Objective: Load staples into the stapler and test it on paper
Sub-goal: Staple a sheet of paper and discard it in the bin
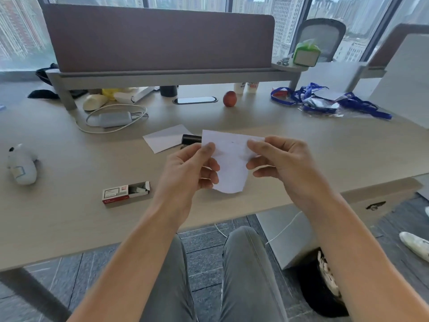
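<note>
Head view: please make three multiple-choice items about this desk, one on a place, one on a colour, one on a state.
1. Where does the staple box lie?
A. on the desk, to the left of the hands
B. on the floor
C. on the shelf

2. What colour are the lanyards?
A. green
B. blue
C. yellow

3. How is the held paper?
A. flat on the desk
B. crumpled into a ball
C. pinched by the left hand and the right hand

Key: 1 A, it rests on the desk surface; 2 B, the straps are blue; 3 C, thumbs press on its top edge.

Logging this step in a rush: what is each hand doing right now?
Left hand: pinches the left edge of the small white paper sheet, lifted above the desk.
Right hand: pinches the same sheet's right edge.
</note>
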Motion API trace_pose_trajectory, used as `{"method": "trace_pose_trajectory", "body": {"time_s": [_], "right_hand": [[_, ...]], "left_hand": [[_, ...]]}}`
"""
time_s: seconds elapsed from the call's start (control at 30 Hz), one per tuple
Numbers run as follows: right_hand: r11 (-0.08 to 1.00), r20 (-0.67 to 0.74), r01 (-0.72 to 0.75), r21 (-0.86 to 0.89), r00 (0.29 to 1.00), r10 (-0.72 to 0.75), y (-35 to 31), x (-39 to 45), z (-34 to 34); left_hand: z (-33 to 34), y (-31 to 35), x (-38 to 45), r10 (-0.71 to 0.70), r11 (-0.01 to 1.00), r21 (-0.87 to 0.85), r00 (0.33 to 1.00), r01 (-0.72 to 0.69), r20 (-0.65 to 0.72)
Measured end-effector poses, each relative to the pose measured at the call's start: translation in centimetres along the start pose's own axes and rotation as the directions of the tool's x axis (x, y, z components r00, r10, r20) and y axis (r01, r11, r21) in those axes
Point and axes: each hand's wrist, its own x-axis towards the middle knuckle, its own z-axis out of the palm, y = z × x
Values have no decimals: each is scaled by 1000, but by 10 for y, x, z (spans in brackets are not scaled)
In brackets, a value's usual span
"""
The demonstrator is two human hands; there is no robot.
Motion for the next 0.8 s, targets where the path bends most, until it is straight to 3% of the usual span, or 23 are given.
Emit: {"method": "trace_pose_trajectory", "body": {"time_s": [0.23,0.67,0.8], "right_hand": [[992,-113,-125,14,986,126,5,-15,-11],[994,-327,-84,-64,943,59,15,-51,-53],[990,-423,-93,-107,905,39,24,-75,-74]], "left_hand": [[10,-12,-3,-103,994,-24,994,104,46],[51,-38,5,-120,992,-12,965,126,233],[81,-46,2,-215,974,-2,925,227,314]]}}
